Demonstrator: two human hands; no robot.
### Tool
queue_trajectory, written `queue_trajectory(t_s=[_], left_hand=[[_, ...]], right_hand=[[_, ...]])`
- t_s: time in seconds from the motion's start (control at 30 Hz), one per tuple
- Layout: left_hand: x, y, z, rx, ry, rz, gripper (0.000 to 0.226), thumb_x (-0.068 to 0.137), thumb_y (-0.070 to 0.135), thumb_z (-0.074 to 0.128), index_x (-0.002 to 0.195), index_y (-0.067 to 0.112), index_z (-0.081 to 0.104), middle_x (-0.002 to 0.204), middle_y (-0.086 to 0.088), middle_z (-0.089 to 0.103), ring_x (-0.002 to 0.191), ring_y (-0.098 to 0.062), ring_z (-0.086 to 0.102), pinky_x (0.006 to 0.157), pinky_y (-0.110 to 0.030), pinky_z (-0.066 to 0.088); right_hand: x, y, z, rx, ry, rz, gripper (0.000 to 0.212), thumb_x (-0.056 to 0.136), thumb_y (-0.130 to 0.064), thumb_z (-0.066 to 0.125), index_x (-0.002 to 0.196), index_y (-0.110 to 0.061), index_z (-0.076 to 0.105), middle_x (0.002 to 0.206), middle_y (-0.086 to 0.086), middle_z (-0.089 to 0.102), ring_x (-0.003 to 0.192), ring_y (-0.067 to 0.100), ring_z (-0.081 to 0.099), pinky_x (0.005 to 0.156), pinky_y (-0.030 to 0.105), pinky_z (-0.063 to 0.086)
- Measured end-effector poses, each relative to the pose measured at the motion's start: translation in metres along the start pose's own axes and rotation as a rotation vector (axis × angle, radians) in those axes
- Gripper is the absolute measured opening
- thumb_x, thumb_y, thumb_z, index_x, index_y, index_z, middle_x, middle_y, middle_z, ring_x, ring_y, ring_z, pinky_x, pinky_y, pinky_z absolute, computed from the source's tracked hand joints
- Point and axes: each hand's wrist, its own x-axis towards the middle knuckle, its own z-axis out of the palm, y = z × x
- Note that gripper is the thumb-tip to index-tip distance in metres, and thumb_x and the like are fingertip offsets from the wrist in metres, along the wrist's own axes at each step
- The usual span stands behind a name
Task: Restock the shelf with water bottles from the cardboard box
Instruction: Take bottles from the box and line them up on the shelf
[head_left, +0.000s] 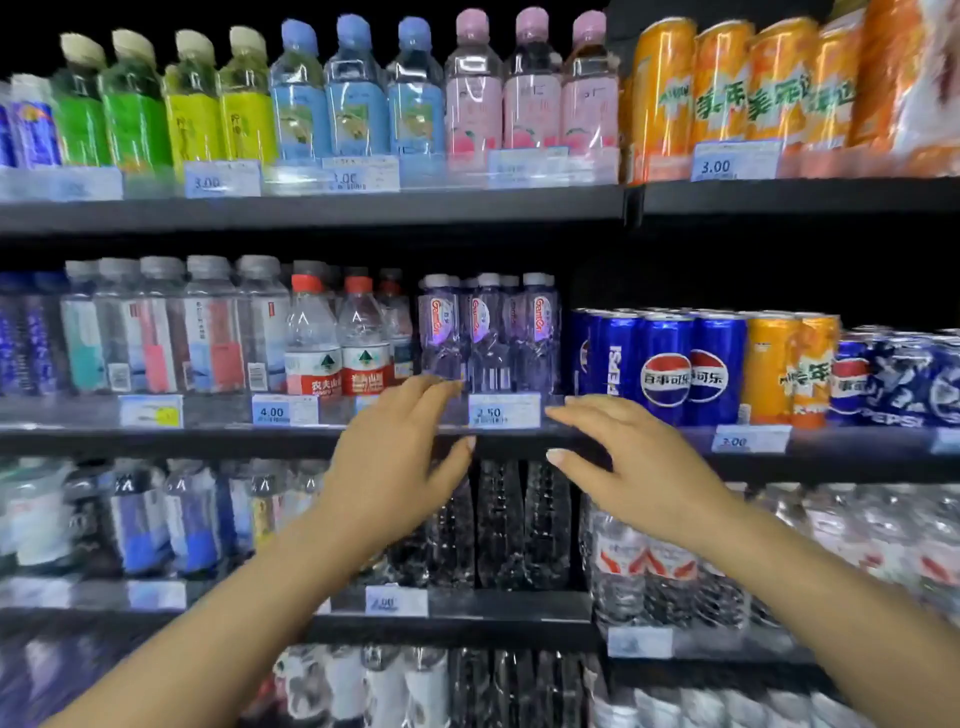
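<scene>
Two bare hands reach toward the middle shelf (311, 434) of a drinks rack, and both hold nothing.

Head view: the left hand (395, 447) is at the centre, fingers (436, 387) spread and slightly curled, their tips just at the base of the purple-label water bottles (488, 332) at 12 o'clock from it. The right hand (628, 457) is at 3 o'clock from the left one, well apart from it, fingers (576, 413) also spread, close to the price tag (503, 410) and near the blue cola cans (670, 364). At 9 o'clock from the water bottles stand the red-cap bottles (337, 338). The cardboard box does not show in this view.
</scene>
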Motion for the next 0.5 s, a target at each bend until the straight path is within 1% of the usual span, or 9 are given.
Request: queue_trajectory(t_s=[0.1, 0.13, 0.2, 0.3, 0.4, 0.5], left_hand=[[-0.039, 0.019, -0.002, 0.031, -0.047, 0.018, 0.054, 0.084, 0.046, 0.045, 0.122, 0.009, 0.056, 0.115, -0.010, 0.061, 0.095, -0.034, 0.062, 0.077, -0.040, 0.052], [-0.054, 0.025, -0.002, 0.034, -0.060, 0.011, 0.054, 0.083, 0.046, 0.044, 0.122, 0.009, 0.056, 0.115, -0.010, 0.062, 0.094, -0.035, 0.062, 0.077, -0.041, 0.053], [-0.084, 0.036, -0.001, 0.025, -0.101, -0.014, 0.053, 0.084, 0.045, 0.044, 0.122, 0.009, 0.056, 0.114, -0.010, 0.062, 0.095, -0.034, 0.062, 0.077, -0.041, 0.053], [-0.134, 0.050, 0.004, -0.016, -0.200, -0.021, 0.053, 0.086, 0.044, 0.044, 0.124, 0.008, 0.054, 0.115, -0.011, 0.061, 0.098, -0.034, 0.061, 0.079, -0.043, 0.053], [-0.186, 0.058, 0.012, -0.054, -0.311, -0.048, 0.053, 0.086, 0.045, 0.043, 0.123, 0.008, 0.055, 0.115, -0.011, 0.062, 0.097, -0.034, 0.060, 0.076, -0.041, 0.052], [-0.239, 0.059, 0.022, -0.100, -0.409, -0.070, 0.052, 0.087, 0.046, 0.046, 0.123, 0.009, 0.055, 0.117, -0.010, 0.060, 0.097, -0.034, 0.060, 0.078, -0.041, 0.052]], right_hand=[[-0.038, 0.000, 0.012, 0.029, -0.011, -0.027, 0.050, 0.091, -0.051, 0.050, 0.136, -0.028, 0.049, 0.141, -0.006, 0.046, 0.132, 0.013, 0.039, 0.107, 0.029, 0.031], [-0.052, 0.000, 0.017, 0.035, -0.022, -0.036, 0.052, 0.089, -0.053, 0.049, 0.135, -0.028, 0.050, 0.140, -0.005, 0.048, 0.131, 0.015, 0.041, 0.107, 0.031, 0.033], [-0.080, 0.000, 0.030, 0.035, -0.087, -0.039, 0.053, 0.090, -0.055, 0.047, 0.136, -0.029, 0.048, 0.141, -0.005, 0.046, 0.131, 0.015, 0.039, 0.108, 0.034, 0.035], [-0.124, -0.003, 0.051, 0.059, -0.191, -0.032, 0.050, 0.092, -0.048, 0.049, 0.138, -0.027, 0.047, 0.144, -0.004, 0.044, 0.133, 0.016, 0.037, 0.110, 0.037, 0.032], [-0.171, -0.012, 0.075, 0.080, -0.273, 0.000, 0.050, 0.092, -0.046, 0.050, 0.137, -0.023, 0.049, 0.143, 0.001, 0.046, 0.133, 0.021, 0.040, 0.110, 0.037, 0.031], [-0.215, -0.027, 0.098, 0.146, -0.326, 0.063, 0.045, 0.091, -0.037, 0.057, 0.133, -0.021, 0.053, 0.139, 0.002, 0.050, 0.129, 0.021, 0.044, 0.108, 0.037, 0.034]])
